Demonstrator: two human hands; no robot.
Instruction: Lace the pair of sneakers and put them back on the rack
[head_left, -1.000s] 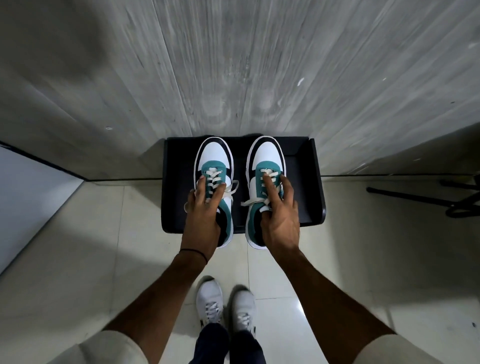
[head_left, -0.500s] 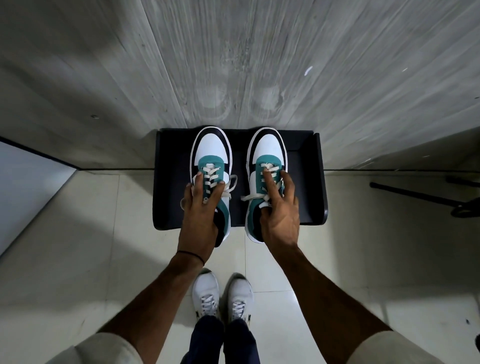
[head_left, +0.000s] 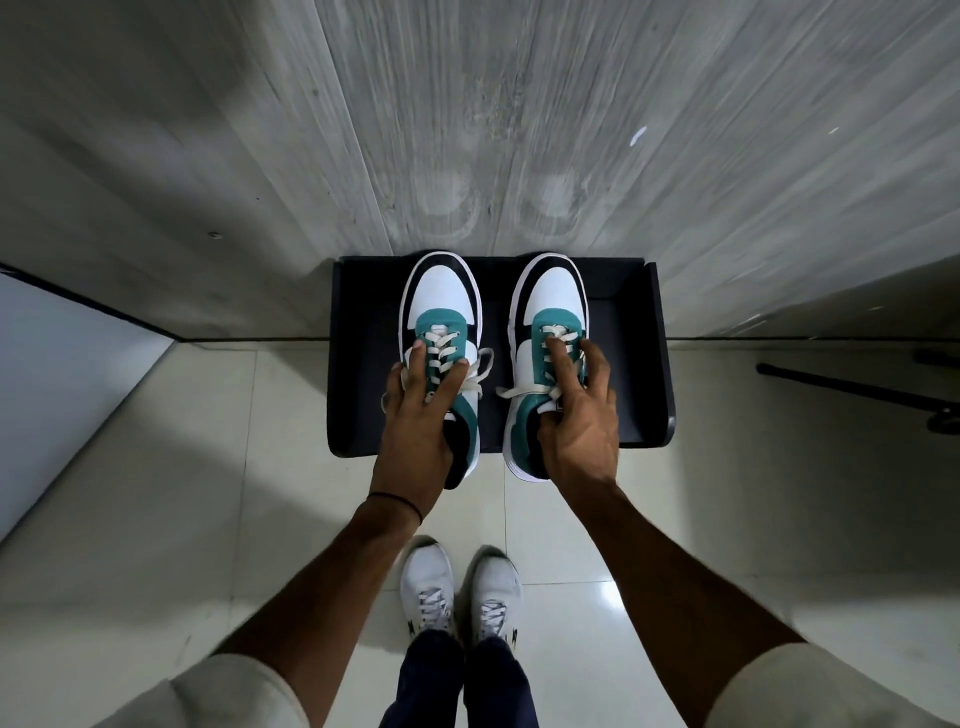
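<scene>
Two white, black and teal sneakers with cream laces stand side by side on a low black rack (head_left: 631, 332) against the wall, toes toward the wall. My left hand (head_left: 418, 426) grips the left sneaker (head_left: 441, 301) over its tongue and collar. My right hand (head_left: 582, 415) grips the right sneaker (head_left: 550, 296) the same way, fingers across the laces. Both heels overhang the rack's front edge. Loose lace ends (head_left: 480, 382) trail between the two shoes.
The grey wood-grain wall (head_left: 467, 130) rises right behind the rack. Pale floor tiles (head_left: 208, 467) surround it. My own white shoes (head_left: 460, 592) stand just in front. A black stand's legs (head_left: 852, 387) lie on the floor at the right. A light panel (head_left: 52, 374) stands at the left.
Both hands have pushed the sneakers farther back on the rack toward the wall. The view has shifted slightly; the grip on each shoe is unchanged.
</scene>
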